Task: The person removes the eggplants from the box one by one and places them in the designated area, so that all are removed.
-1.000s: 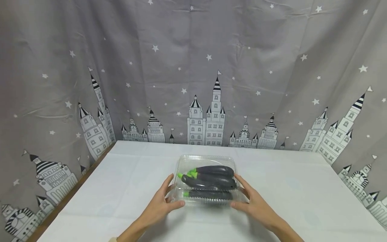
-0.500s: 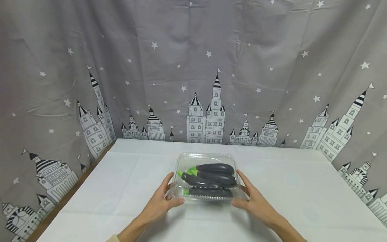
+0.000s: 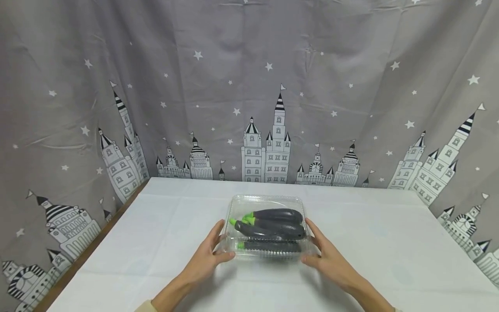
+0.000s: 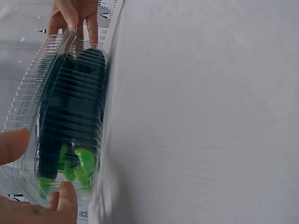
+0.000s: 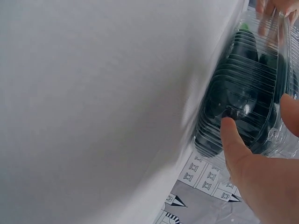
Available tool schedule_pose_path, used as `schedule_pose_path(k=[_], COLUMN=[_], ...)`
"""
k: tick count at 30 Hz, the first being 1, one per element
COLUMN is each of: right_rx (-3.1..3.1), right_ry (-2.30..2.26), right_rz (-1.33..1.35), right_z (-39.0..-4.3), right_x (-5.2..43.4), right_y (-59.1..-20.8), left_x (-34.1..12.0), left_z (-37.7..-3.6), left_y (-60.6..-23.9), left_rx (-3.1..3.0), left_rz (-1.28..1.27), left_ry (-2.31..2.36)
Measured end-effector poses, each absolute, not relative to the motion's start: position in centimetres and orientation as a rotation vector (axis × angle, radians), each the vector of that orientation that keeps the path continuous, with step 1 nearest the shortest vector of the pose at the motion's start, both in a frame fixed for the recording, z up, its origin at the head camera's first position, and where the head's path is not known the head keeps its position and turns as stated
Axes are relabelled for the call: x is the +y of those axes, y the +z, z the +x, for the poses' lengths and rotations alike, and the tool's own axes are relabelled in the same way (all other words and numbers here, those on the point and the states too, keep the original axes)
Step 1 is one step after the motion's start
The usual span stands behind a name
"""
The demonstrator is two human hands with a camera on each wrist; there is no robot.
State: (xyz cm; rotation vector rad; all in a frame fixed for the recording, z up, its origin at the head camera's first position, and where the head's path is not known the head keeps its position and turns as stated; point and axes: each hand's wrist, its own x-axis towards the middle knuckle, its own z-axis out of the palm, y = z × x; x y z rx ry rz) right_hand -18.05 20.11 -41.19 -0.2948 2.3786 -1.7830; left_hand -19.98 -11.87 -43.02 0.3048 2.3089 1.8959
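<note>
A clear plastic clamshell container (image 3: 243,203) with ribbed walls is on the white table, its lid down. Inside lie several dark eggplants (image 3: 278,226) with bright green stem ends, mostly pointing left. My left hand (image 3: 206,255) holds the container's left side, thumb toward the front corner and fingers along the side wall. On the opposite side my right hand (image 3: 329,260) holds it the same way. Close up in the left wrist view, the thumb (image 4: 14,145) is at the rim and a fingertip touches the lid near the green stems. The right wrist view shows my index finger (image 5: 233,140) against the lid.
White cloth covers the table (image 3: 390,242), with a brown edge (image 3: 89,249) along its left side. Behind and beside it hangs a grey curtain (image 3: 312,52) printed with stars and castles.
Both hands keep their hold on the container, which stays at about the same place on the table. The head view has tilted slightly, shifting the whole scene upward.
</note>
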Motion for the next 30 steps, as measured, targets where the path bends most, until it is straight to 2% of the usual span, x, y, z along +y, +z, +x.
schedule_pose_path(k=[30], right_rx=[2.36], right_ry=[-1.792], right_rz=[-0.311], right_z=[-18.34], right_x=[20.45], right_y=[-40.97], left_x=[-11.93], left_z=[-20.07], left_y=[-42.99], left_rx=[2.195], left_rz=[0.347], left_ry=[1.989])
